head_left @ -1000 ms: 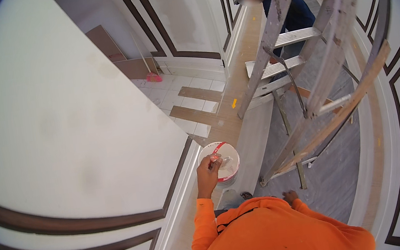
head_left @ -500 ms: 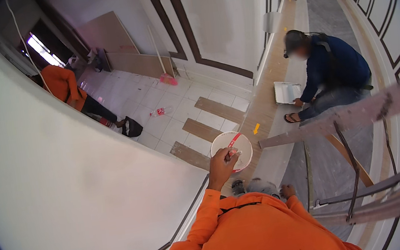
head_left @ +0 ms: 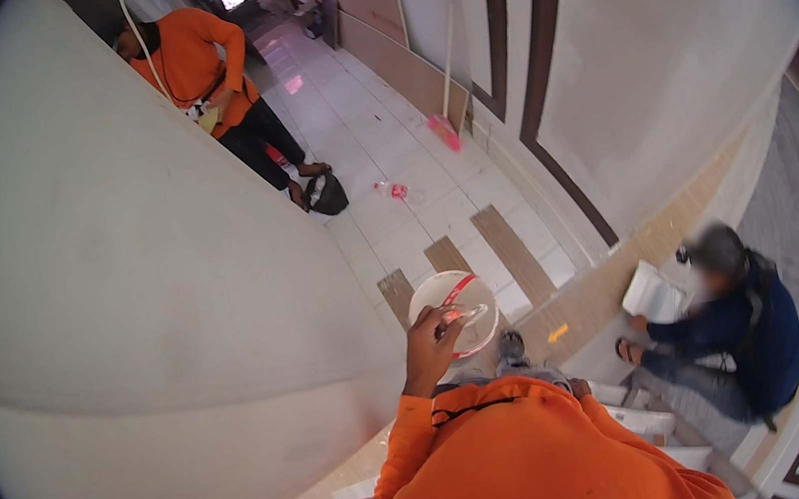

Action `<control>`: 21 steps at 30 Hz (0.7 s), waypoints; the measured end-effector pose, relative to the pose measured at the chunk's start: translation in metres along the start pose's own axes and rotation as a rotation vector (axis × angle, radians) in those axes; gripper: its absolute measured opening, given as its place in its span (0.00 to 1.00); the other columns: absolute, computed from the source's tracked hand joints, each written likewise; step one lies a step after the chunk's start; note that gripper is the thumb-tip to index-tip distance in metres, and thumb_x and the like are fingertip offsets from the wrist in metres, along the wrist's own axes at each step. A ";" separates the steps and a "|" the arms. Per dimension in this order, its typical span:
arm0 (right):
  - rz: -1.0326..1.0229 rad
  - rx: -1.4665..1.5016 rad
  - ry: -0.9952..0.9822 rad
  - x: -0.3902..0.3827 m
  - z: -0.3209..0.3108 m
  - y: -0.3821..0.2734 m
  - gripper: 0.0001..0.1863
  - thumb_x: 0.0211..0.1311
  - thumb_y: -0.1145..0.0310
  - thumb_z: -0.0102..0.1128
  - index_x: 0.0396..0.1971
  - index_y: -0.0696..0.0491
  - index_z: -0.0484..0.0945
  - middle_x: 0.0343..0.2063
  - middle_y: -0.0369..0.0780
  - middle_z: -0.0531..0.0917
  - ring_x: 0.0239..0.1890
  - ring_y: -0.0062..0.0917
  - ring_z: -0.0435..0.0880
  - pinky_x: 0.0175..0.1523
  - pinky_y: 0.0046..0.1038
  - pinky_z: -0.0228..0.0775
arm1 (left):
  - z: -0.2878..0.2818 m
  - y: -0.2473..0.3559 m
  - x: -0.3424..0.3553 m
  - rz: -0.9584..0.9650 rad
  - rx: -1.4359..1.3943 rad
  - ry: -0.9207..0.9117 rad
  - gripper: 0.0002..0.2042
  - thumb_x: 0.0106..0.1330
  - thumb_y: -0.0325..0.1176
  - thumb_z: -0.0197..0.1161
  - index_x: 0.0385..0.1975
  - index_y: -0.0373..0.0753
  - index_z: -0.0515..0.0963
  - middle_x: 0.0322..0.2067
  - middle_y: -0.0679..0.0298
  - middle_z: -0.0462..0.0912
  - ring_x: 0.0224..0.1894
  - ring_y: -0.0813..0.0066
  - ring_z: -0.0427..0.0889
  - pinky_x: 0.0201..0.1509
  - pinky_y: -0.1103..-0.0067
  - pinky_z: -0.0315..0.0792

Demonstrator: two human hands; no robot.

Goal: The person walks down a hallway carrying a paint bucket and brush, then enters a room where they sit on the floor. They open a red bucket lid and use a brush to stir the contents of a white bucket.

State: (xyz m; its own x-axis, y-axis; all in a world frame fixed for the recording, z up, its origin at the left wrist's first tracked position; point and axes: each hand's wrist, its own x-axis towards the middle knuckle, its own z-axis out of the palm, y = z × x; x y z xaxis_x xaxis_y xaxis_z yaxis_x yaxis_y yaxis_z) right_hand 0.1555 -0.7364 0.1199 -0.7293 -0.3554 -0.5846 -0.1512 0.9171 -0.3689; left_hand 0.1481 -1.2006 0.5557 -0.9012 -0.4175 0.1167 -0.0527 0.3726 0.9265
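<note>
My left hand is closed in front of me, at the near left rim of a round white bucket with a red band across it. It appears to hold the bucket by its handle, though the grip is partly hidden; a whitish, shiny piece shows past the fingers. Pale material fills the view inside the bucket. Low by my right side, my right hand shows only in part beside my orange shirt, its fingers hidden. My dark shoe stands just beyond the bucket's right side.
A curved white wall rises close on my left. Ahead, brown planks and a plastic bottle lie on white tiles. One person in orange stands far left; another in dark blue crouches right by a white tray.
The view has swung to the right, and the ladder-like frame has mostly left it. The bucket stays by my left hand while the floor shifts beneath. The orange-clad person shows more fully.
</note>
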 end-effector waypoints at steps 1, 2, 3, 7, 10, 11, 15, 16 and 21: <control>-0.227 -0.336 -0.110 0.036 -0.025 -0.073 0.17 0.61 0.56 0.53 0.46 0.44 0.83 0.37 0.48 0.88 0.41 0.45 0.88 0.45 0.45 0.80 | -0.039 -0.017 -0.009 -0.100 0.096 0.132 0.09 0.64 0.30 0.68 0.40 0.34 0.82 0.26 0.64 0.74 0.25 0.79 0.70 0.30 0.79 0.68; -0.259 -0.412 -0.099 0.058 -0.062 -0.088 0.17 0.56 0.56 0.60 0.46 0.43 0.80 0.32 0.44 0.88 0.37 0.38 0.89 0.39 0.43 0.80 | -0.045 -0.019 -0.004 -0.150 0.108 0.188 0.09 0.64 0.29 0.68 0.40 0.34 0.82 0.25 0.66 0.74 0.25 0.80 0.69 0.30 0.79 0.67; -0.277 -0.312 -0.210 0.091 -0.103 -0.080 0.19 0.52 0.56 0.65 0.45 0.44 0.79 0.30 0.43 0.88 0.33 0.37 0.89 0.36 0.41 0.80 | -0.046 -0.017 0.007 -0.167 0.062 0.267 0.08 0.64 0.29 0.68 0.40 0.35 0.81 0.24 0.68 0.71 0.24 0.83 0.65 0.30 0.81 0.64; 0.340 1.016 -0.020 0.220 -0.263 -0.106 0.13 0.67 0.55 0.60 0.33 0.50 0.76 0.23 0.36 0.82 0.24 0.26 0.85 0.26 0.29 0.75 | -0.050 -0.014 0.101 -0.217 -0.036 0.406 0.08 0.65 0.30 0.68 0.40 0.34 0.81 0.22 0.69 0.68 0.24 0.82 0.63 0.29 0.80 0.63; 0.187 1.003 -0.011 0.280 -0.351 -0.175 0.17 0.72 0.52 0.54 0.31 0.52 0.74 0.23 0.36 0.78 0.23 0.25 0.82 0.24 0.27 0.73 | -0.052 -0.030 0.142 -0.255 0.058 0.486 0.09 0.64 0.30 0.68 0.40 0.34 0.81 0.22 0.68 0.68 0.24 0.81 0.63 0.29 0.79 0.62; 0.167 1.017 0.012 0.303 -0.372 -0.200 0.16 0.71 0.54 0.55 0.30 0.52 0.73 0.23 0.36 0.78 0.22 0.24 0.81 0.23 0.27 0.72 | -0.059 -0.042 0.161 -0.275 0.069 0.486 0.09 0.64 0.30 0.68 0.40 0.34 0.81 0.23 0.67 0.69 0.24 0.80 0.64 0.29 0.78 0.63; 0.191 1.044 0.022 0.390 -0.414 -0.261 0.14 0.70 0.55 0.56 0.31 0.51 0.73 0.26 0.37 0.79 0.24 0.26 0.81 0.27 0.28 0.74 | -0.075 -0.087 0.243 -0.298 0.095 0.463 0.10 0.63 0.30 0.68 0.41 0.34 0.82 0.26 0.64 0.73 0.27 0.75 0.68 0.32 0.76 0.65; 0.207 1.071 0.024 0.417 -0.414 -0.252 0.14 0.70 0.56 0.57 0.31 0.52 0.74 0.24 0.38 0.79 0.23 0.27 0.82 0.25 0.28 0.74 | -0.077 -0.093 0.273 -0.275 0.077 0.441 0.10 0.62 0.31 0.68 0.41 0.34 0.82 0.27 0.63 0.74 0.27 0.74 0.69 0.33 0.75 0.66; 0.311 0.788 -0.198 0.513 -0.411 -0.247 0.18 0.70 0.50 0.56 0.34 0.51 0.77 0.23 0.38 0.79 0.22 0.28 0.80 0.27 0.37 0.74 | -0.068 -0.105 0.414 -0.231 0.111 0.444 0.11 0.63 0.33 0.68 0.41 0.34 0.82 0.30 0.60 0.76 0.30 0.70 0.73 0.37 0.73 0.69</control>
State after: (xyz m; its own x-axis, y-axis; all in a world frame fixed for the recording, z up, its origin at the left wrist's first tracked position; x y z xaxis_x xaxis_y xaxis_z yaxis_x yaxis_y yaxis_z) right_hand -0.4552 -1.0704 0.2081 -0.5202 -0.2019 -0.8299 0.5949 0.6115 -0.5217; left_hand -0.1905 -1.4693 0.5313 -0.5920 -0.8023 0.0767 -0.2961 0.3050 0.9052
